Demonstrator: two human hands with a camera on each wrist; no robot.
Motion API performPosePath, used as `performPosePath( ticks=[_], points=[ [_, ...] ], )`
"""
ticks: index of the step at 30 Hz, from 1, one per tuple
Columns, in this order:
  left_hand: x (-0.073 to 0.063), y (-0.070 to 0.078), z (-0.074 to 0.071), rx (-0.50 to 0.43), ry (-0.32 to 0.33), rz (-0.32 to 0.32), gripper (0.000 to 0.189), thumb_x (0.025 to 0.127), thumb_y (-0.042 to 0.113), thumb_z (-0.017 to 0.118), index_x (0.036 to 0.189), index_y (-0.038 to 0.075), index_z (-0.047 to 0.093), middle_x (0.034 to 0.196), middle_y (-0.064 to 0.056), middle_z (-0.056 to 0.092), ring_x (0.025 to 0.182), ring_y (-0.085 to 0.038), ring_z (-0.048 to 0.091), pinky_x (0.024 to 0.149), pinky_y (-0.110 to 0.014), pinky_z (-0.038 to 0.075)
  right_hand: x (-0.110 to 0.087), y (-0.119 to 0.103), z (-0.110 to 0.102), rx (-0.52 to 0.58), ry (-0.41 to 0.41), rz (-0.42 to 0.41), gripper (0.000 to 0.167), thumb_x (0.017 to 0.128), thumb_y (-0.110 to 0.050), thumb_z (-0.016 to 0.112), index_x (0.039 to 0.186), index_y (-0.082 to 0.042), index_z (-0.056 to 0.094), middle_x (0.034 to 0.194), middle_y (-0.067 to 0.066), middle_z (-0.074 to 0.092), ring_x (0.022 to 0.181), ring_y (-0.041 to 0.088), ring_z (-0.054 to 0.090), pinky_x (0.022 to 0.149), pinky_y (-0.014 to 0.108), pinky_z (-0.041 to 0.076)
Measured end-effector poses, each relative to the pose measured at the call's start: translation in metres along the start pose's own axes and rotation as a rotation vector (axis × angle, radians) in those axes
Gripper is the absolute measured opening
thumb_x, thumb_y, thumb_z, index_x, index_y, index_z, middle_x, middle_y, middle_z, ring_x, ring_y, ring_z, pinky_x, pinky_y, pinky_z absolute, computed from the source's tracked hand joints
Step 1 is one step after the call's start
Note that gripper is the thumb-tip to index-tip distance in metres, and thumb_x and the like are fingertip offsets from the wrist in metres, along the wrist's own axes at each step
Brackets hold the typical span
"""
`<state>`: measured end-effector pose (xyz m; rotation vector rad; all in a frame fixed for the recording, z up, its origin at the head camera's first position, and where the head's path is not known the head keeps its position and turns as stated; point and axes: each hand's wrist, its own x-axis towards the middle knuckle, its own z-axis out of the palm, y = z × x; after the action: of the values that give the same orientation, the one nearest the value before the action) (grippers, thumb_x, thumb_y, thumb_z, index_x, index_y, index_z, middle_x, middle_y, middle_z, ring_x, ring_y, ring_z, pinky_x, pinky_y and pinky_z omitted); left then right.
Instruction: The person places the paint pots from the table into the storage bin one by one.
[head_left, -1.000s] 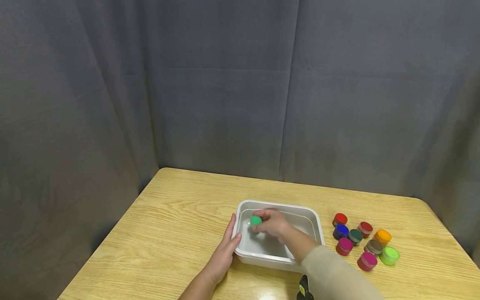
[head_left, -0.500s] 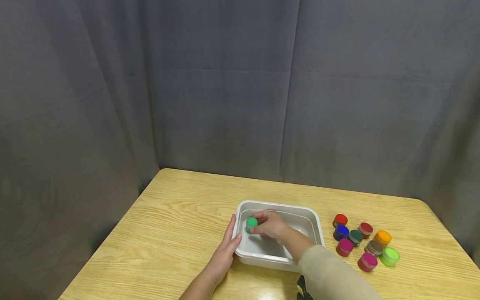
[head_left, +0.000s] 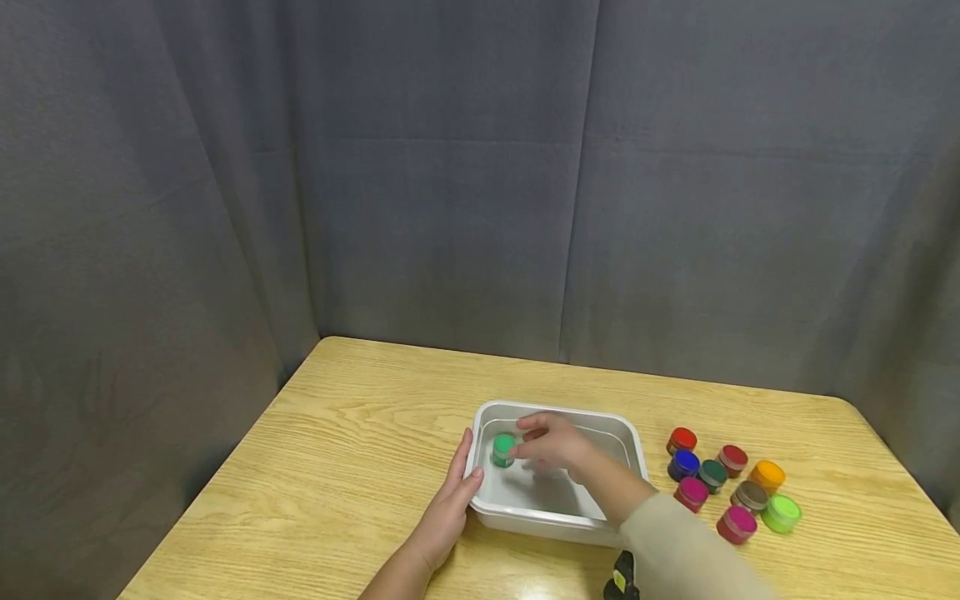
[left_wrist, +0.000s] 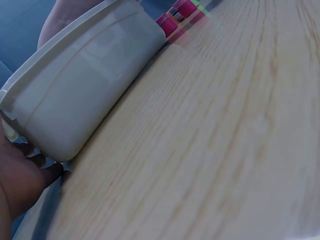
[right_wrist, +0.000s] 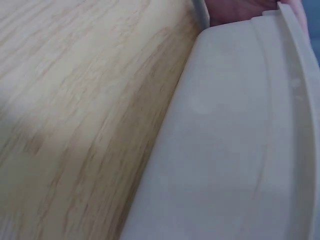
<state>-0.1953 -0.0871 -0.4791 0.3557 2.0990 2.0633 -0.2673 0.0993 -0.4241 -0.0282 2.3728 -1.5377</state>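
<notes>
A jar with a green lid [head_left: 503,450] stands upright inside the left part of a light grey plastic tub [head_left: 558,518]. My right hand [head_left: 555,442] is over the inside of the tub, just right of the jar, its fingers spread from the thumb and nothing between them. The thumb tip is close to the jar; whether it touches cannot be told. My left hand [head_left: 442,512] holds the tub's left end, thumb over the rim and fingers along the outer wall. In the left wrist view, fingers of the left hand [left_wrist: 22,175] lie against the tub's end.
Right of the tub stand several small lidded jars: red [head_left: 682,440], blue [head_left: 683,465], dark green [head_left: 712,475], dark red [head_left: 732,458], orange [head_left: 768,476], brown [head_left: 749,497], lime [head_left: 782,512] and two magenta ones. Grey curtains [head_left: 450,183] hang behind the wooden table [head_left: 337,450].
My right hand has set the green-lidded jar down at the tub's left side, let it go and drawn back slightly to the right. The left hand has stayed on the tub.
</notes>
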Motion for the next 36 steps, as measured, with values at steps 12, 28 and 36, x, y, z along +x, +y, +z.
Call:
performPosePath(
  ticks=[12, 28, 36],
  points=[
    [0.000, 0.001, -0.001, 0.007, 0.041, -0.002, 0.062, 0.106, 0.026, 0.035, 0.159, 0.019, 0.004, 0.167, -0.008, -0.001, 0.152, -0.039, -0.006, 0.118, -0.067, -0.005, -0.036, 0.000, -0.042, -0.128, 0.014, -0.109, 0.050, 0.084, -0.014, 0.075, 0.129, 0.000, 0.058, 0.125, 0.022, 0.062, 0.107, 0.026, 0.063, 0.089, 0.039, 0.056],
    [0.000, 0.000, 0.000, 0.008, 0.050, -0.013, 0.060, 0.106, 0.026, 0.033, 0.159, 0.022, 0.006, 0.167, -0.004, 0.000, 0.153, -0.036, -0.005, 0.118, -0.066, -0.005, -0.087, 0.034, -0.123, -0.131, 0.142, -0.124, 0.064, 0.092, -0.032, 0.068, 0.144, -0.003, 0.044, 0.140, 0.024, 0.052, 0.114, 0.023, 0.060, 0.093, 0.034, 0.055],
    [-0.002, -0.001, 0.001, 0.016, 0.030, -0.013, 0.061, 0.106, 0.027, 0.032, 0.159, 0.021, 0.003, 0.167, -0.005, -0.003, 0.152, -0.037, -0.007, 0.117, -0.067, -0.006, -0.111, 0.066, -0.155, -0.156, 0.233, -0.120, 0.065, 0.095, -0.031, 0.065, 0.146, -0.001, 0.039, 0.140, 0.024, 0.052, 0.094, -0.016, 0.054, 0.083, 0.016, 0.051]
  ],
)
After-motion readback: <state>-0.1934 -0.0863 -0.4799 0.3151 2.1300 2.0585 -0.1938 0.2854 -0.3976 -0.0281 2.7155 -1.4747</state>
